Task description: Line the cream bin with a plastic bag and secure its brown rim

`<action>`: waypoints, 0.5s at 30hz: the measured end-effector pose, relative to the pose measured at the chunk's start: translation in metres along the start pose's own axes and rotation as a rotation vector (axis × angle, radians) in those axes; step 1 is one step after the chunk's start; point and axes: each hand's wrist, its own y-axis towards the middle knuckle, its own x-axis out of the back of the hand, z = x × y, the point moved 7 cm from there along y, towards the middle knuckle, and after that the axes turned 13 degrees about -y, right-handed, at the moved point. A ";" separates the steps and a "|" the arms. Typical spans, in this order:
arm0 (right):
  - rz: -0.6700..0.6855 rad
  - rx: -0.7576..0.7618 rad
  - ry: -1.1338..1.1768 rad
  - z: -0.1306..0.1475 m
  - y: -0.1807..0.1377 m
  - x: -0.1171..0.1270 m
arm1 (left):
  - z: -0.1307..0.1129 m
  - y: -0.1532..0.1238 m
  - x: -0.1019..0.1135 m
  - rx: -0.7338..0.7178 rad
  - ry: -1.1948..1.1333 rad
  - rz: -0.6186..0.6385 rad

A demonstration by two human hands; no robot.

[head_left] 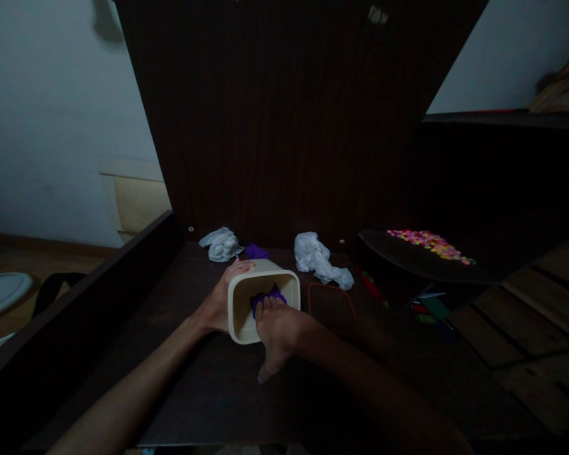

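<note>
A cream plastic container (pixel 264 278) lies tilted on its side on the dark wooden surface (pixel 180 392), its mouth toward me. My left hand (pixel 220 297) is wrapped around its left wall and holds it. My right hand (pixel 277 332) reaches into the mouth, its fingers pressed on a purple cloth (pixel 268 297) inside. How tightly those fingers grip the cloth is hard to see in the dim light.
Two crumpled white plastic bags (pixel 222 244) (pixel 320 258) and a purple scrap (pixel 256 251) lie behind the container. A dark upright panel (pixel 284 120) stands at the back. To the right are an orange cord loop (pixel 332 298), a dark tray (pixel 408 262) with bright small pieces (pixel 429 243), and a raised side rail (pixel 90 297) on the left.
</note>
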 end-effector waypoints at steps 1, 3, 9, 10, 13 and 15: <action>0.033 0.013 -0.016 0.001 0.001 0.004 | -0.001 0.001 0.000 0.004 -0.003 0.004; 0.107 0.044 -0.052 0.003 0.003 0.012 | -0.002 0.001 0.000 0.015 -0.007 0.007; 0.197 0.053 -0.006 0.001 0.015 0.025 | -0.004 0.001 -0.001 -0.007 0.018 0.026; 0.192 0.045 0.008 0.000 0.018 0.024 | -0.005 0.001 -0.001 -0.012 0.022 0.027; 0.206 0.043 0.018 -0.004 0.025 0.020 | -0.004 0.001 -0.001 -0.012 0.028 0.028; 0.239 0.066 0.011 -0.004 0.028 0.017 | -0.003 0.001 -0.001 -0.005 0.026 0.026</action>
